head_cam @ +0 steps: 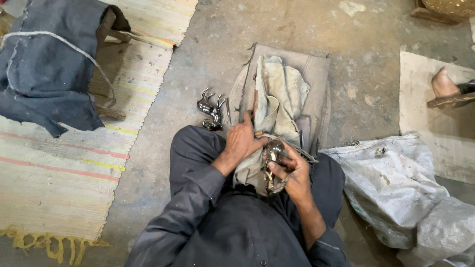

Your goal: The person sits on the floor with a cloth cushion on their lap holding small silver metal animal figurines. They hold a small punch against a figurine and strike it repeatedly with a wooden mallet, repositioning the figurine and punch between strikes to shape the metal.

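Right hand: the right hand (293,174) is closed around a shiny metal figurine (273,163), fingers curled over its upper part, holding it above the lap.
Left hand: the left hand (241,140) grips a thin tool (255,109) with a brownish handle, fingers wrapped shut on it, thumb side up; its working end is hidden by the cloth, so I cannot tell whether it touches the figurine.
Figurine in hand: silvery and glossy, upright between the 2 hands, just right of the left hand, part of it hanging below the right palm.
Rag: a pale, dirty rag (278,96) lies draped under and beyond both hands, running away from the person.
Pad: the rag rests on a grey-brown folded pad (316,69) on the floor.
Second figurine: 1 more shiny metal animal figure (210,110) lies on the concrete floor (222,29), just left of the pad, near the left knee.
Clothing: dark grey sleeves and trousers, legs folded.
Right side: a white woven sack (396,183) lies crumpled beside the right knee; further off, another person's bare foot (444,84) in a sandal rests on a pale board (435,138).
Left side: a striped woven mat (59,168) with a dark blue cloth (47,64) on it.
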A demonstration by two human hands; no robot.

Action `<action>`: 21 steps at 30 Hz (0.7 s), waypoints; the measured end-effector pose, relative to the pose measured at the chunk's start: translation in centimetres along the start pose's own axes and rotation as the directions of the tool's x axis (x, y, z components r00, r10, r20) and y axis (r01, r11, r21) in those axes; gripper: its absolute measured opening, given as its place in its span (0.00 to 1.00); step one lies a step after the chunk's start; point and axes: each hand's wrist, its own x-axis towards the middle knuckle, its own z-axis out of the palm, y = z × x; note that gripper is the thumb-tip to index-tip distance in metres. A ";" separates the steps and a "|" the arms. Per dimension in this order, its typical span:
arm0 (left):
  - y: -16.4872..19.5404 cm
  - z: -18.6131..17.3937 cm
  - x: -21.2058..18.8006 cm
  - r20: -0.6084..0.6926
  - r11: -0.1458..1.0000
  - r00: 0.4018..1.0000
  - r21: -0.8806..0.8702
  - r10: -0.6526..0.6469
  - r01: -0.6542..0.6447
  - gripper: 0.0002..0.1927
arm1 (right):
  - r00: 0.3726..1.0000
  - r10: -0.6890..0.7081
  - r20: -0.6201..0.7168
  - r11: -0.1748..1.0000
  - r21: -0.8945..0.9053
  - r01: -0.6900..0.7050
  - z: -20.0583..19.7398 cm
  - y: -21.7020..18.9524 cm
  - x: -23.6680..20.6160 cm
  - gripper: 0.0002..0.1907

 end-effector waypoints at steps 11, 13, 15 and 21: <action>2.7 -0.7 4.9 -0.161 0.988 0.975 0.011 0.151 -0.151 0.38 | 0.998 0.025 0.051 1.000 -0.003 -0.025 -1.1 -1.3 -1.0 0.34; 2.8 -0.7 5.0 -0.179 0.988 0.972 0.052 0.152 -0.145 0.40 | 0.997 0.069 -0.021 0.997 0.038 -0.069 -0.8 -0.2 -0.2 0.31; 2.5 -0.7 4.8 -0.188 0.985 0.967 0.063 0.170 -0.161 0.39 | 0.998 0.042 -0.040 0.997 0.071 -0.039 -0.8 0.6 0.2 0.30; 0.6 -0.5 2.4 0.054 0.937 0.939 0.069 0.340 -0.343 0.22 | 0.997 -0.053 -0.055 0.997 -0.050 0.051 -0.9 2.2 1.5 0.32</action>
